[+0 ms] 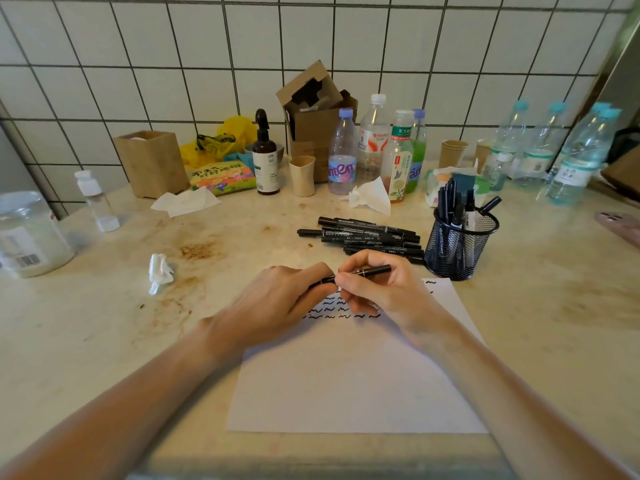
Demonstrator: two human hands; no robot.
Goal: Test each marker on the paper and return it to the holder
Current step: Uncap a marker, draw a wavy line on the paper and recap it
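Both hands meet over the top edge of the paper [349,375], holding one black marker [375,270] level above it. Left hand [277,303]: fingers curled round the marker's left end. Right hand [377,292]: fingers pinch the barrel near its middle. Rows of black squiggles on the paper under the hands. Loose markers [367,237] lie piled on the surface just behind. Mesh holder [457,247] stands right of the pile, several markers upright inside.

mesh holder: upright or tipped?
Upright. The holder stands on its base on the table, right of the loose markers, its rim on top, with several markers standing in it.
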